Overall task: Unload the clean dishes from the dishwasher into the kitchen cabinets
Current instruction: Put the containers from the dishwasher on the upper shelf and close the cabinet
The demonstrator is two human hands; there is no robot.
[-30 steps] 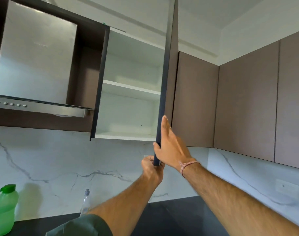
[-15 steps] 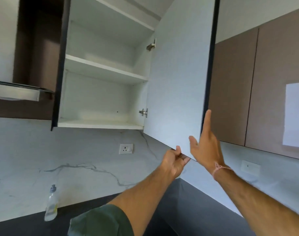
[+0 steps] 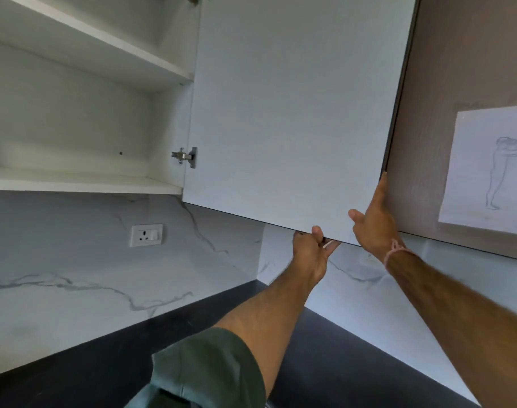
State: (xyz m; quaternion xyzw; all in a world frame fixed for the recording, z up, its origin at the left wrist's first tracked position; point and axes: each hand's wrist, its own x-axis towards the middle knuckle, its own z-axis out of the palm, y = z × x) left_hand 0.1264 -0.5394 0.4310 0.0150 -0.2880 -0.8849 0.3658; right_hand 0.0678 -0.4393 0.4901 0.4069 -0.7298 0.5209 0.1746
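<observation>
The left hand, low in the centre of the frame, pinches the bottom edge of the cabinet door: thumb on the white inner face, fingers curled underneath. This grip probably steers the swing. Just right of it, the right hand holds nothing. Its fingers lie straight up the door's free edge with the thumb spread on the inner face, seemingly to steady the panel. The door stands wide open on its hinge, showing the cabinet's bare lower shelf at left. No dishes or dishwasher are in view, so this looks like preparation for loading.
</observation>
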